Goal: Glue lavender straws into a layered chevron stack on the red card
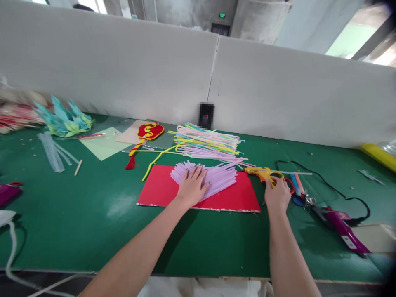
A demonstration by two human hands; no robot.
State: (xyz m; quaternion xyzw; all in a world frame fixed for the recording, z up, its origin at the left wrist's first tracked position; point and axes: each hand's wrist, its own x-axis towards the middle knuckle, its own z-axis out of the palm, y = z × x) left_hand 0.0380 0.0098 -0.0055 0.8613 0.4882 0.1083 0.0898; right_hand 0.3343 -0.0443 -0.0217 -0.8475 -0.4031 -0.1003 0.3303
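Forearms (139, 251) foremost, the left hand (191, 187) splays, perhaps steadying lilac strips (221, 179) beneath; the right hand (277, 198), hold unclear, likely needs firm grip on the glue gun (258, 171).

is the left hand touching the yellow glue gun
No, the left hand lies on the purple stems, apart from the glue gun.
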